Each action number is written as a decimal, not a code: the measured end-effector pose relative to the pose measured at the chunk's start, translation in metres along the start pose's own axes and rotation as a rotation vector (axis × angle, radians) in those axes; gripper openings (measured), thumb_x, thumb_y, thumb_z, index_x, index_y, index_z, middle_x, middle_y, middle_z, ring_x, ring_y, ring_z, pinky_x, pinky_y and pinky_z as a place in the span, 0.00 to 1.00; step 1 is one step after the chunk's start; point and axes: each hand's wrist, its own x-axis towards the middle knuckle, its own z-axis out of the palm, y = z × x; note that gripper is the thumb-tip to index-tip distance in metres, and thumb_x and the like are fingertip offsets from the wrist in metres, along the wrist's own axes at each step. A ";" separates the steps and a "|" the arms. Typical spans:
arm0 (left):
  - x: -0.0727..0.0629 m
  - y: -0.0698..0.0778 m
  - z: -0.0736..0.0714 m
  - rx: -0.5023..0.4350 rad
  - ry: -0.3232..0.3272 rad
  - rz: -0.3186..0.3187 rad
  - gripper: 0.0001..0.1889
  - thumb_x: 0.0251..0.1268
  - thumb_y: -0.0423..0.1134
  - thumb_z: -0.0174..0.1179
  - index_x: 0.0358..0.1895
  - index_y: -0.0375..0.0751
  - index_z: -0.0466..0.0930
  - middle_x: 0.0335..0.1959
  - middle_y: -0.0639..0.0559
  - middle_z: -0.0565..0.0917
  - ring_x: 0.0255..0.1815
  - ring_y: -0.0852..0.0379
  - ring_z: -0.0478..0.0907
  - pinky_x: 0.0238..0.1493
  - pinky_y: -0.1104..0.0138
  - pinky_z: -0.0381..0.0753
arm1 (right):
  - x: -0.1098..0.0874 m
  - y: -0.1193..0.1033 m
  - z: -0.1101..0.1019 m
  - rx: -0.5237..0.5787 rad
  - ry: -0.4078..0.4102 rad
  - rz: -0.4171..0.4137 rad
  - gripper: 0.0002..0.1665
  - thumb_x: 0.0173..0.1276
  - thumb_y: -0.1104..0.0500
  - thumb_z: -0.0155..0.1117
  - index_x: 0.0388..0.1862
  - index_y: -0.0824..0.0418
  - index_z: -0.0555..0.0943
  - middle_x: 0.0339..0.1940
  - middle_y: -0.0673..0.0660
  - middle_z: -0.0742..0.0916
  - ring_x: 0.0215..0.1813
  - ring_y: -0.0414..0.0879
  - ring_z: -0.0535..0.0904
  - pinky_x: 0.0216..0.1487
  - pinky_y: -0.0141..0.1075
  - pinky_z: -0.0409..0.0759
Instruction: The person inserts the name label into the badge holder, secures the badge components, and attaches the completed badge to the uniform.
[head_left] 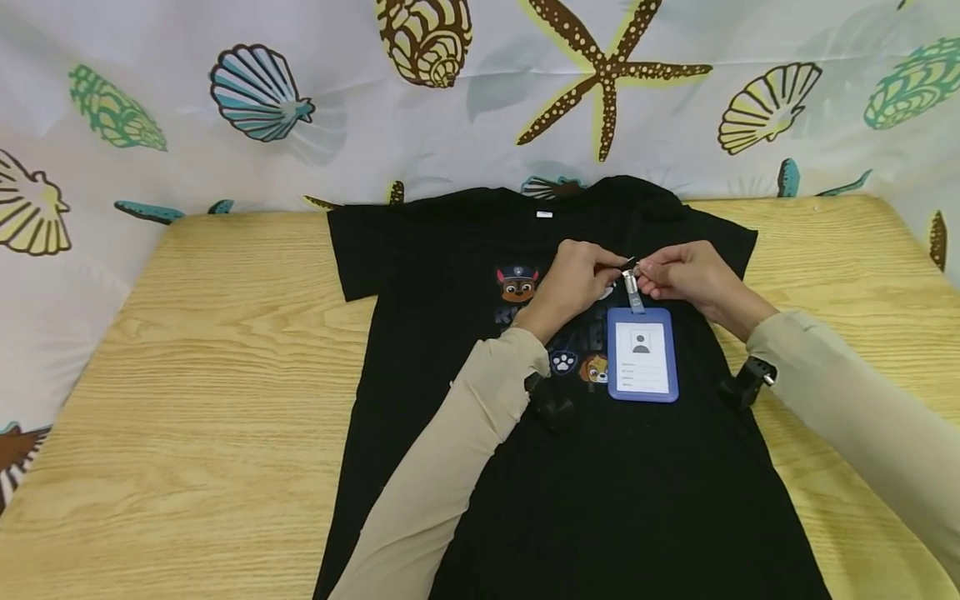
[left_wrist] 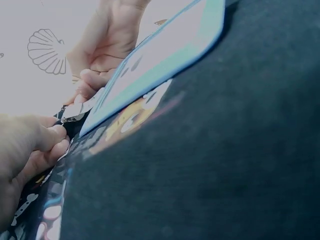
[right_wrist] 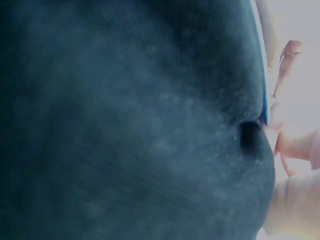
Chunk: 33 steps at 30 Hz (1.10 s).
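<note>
A black T-shirt (head_left: 637,492) with cartoon dogs printed on its chest lies spread out. My left hand (head_left: 573,279) pinches a bit of the shirt's chest fabric, and its fingertips come right up to a metal badge clip (head_left: 631,282). From the other side, my right hand (head_left: 690,273) pinches that clip between thumb and fingers. Below the clip, a blue-framed ID badge (head_left: 642,379) hangs by a clear strap and lies over the print. The left wrist view shows both hands meeting at the badge's top end (left_wrist: 160,60). Fabric fills most of the right wrist view, largely hiding the fingers.
The shirt covers the middle of a wooden table (head_left: 225,400), its sleeves and collar toward the far edge. Behind the table hangs a white cloth (head_left: 360,108) printed with shells and a starfish. Black wrist cameras (head_left: 551,408) sit close over the shirt.
</note>
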 end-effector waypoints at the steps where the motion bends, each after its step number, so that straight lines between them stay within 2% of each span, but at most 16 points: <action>1: 0.000 -0.001 0.000 0.013 0.001 0.024 0.10 0.65 0.29 0.60 0.46 0.38 0.87 0.43 0.47 0.87 0.38 0.60 0.80 0.38 0.76 0.76 | 0.000 0.000 0.000 0.012 -0.003 0.006 0.17 0.74 0.64 0.54 0.52 0.78 0.75 0.27 0.51 0.85 0.28 0.36 0.81 0.33 0.26 0.81; 4: -0.002 -0.002 -0.001 0.040 -0.005 0.085 0.10 0.65 0.28 0.59 0.45 0.38 0.87 0.42 0.46 0.87 0.42 0.58 0.82 0.43 0.74 0.77 | 0.000 0.000 0.001 0.044 -0.004 0.023 0.15 0.74 0.64 0.54 0.50 0.77 0.76 0.26 0.50 0.85 0.28 0.36 0.80 0.32 0.25 0.81; 8: -0.003 -0.003 -0.001 0.040 -0.011 0.122 0.10 0.65 0.27 0.59 0.45 0.37 0.87 0.40 0.46 0.87 0.43 0.56 0.83 0.45 0.73 0.78 | -0.001 0.000 0.002 0.064 -0.002 0.045 0.15 0.75 0.60 0.54 0.47 0.74 0.78 0.26 0.49 0.85 0.28 0.36 0.80 0.32 0.25 0.80; 14: -0.004 -0.006 0.001 0.032 0.004 0.172 0.09 0.64 0.27 0.60 0.43 0.35 0.87 0.38 0.46 0.87 0.39 0.56 0.83 0.41 0.74 0.77 | -0.001 0.002 0.001 0.092 -0.017 0.050 0.15 0.75 0.60 0.54 0.46 0.72 0.79 0.26 0.49 0.85 0.29 0.36 0.80 0.32 0.25 0.80; 18: -0.004 -0.007 0.001 0.003 0.016 0.189 0.08 0.63 0.26 0.61 0.43 0.35 0.87 0.37 0.45 0.87 0.36 0.57 0.82 0.37 0.77 0.74 | -0.002 0.003 0.000 0.116 -0.023 0.041 0.12 0.74 0.60 0.55 0.41 0.68 0.81 0.26 0.49 0.85 0.29 0.36 0.79 0.32 0.25 0.80; 22: -0.004 -0.007 0.002 -0.003 0.002 0.207 0.09 0.64 0.26 0.60 0.43 0.34 0.87 0.36 0.45 0.87 0.34 0.58 0.81 0.35 0.77 0.72 | -0.002 0.004 -0.002 0.139 -0.025 0.041 0.11 0.74 0.61 0.55 0.35 0.62 0.83 0.26 0.49 0.85 0.29 0.35 0.79 0.32 0.25 0.80; 29: -0.004 -0.004 -0.002 0.095 -0.065 0.203 0.10 0.67 0.27 0.58 0.47 0.36 0.86 0.38 0.47 0.87 0.39 0.58 0.81 0.41 0.75 0.77 | -0.003 0.003 -0.001 0.145 -0.043 0.039 0.11 0.74 0.62 0.54 0.34 0.61 0.82 0.26 0.49 0.84 0.29 0.35 0.79 0.31 0.25 0.80; 33: -0.005 -0.003 -0.003 0.097 -0.062 0.197 0.10 0.67 0.28 0.57 0.47 0.36 0.85 0.39 0.46 0.87 0.39 0.58 0.81 0.42 0.74 0.77 | -0.003 0.002 -0.001 0.161 -0.045 0.042 0.13 0.74 0.62 0.54 0.31 0.59 0.83 0.25 0.49 0.84 0.28 0.35 0.79 0.30 0.25 0.80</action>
